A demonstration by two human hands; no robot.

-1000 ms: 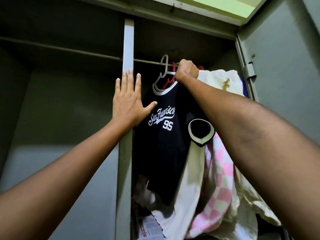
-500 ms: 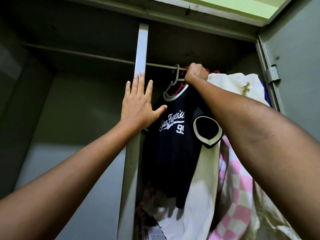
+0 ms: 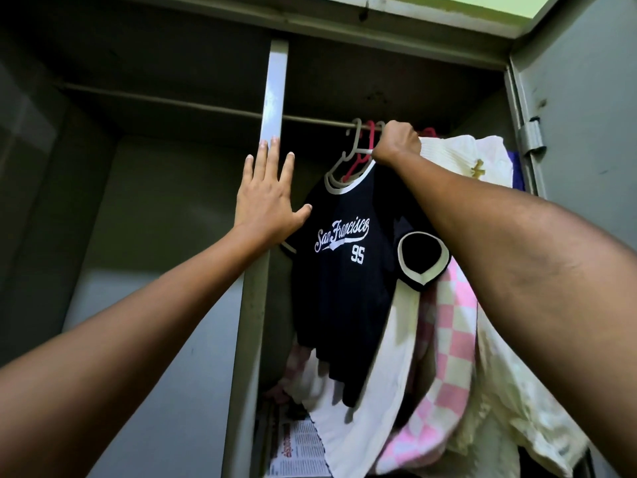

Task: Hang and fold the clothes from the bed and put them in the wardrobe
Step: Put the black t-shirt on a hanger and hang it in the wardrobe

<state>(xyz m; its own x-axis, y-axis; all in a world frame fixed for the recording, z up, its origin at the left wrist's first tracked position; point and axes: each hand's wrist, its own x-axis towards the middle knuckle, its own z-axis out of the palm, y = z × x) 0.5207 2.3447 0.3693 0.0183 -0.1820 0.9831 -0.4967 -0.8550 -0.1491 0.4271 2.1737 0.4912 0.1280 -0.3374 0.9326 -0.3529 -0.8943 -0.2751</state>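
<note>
Head: hanger [image 3: 348,157] in R fingers [image 3: 396,139]

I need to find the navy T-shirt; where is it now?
In the head view, the navy T-shirt hangs right of centre from the wardrobe rail, between the grey post and the cream clothes, below the right hand.

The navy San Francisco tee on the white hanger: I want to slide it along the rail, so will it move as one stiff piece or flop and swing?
The navy tee probably flops: its hem hangs in loose folds. It looks light, since a thin white hanger carries it. Pushed from the hook, where the right hand holds, it would likely swing under the rail.
</note>
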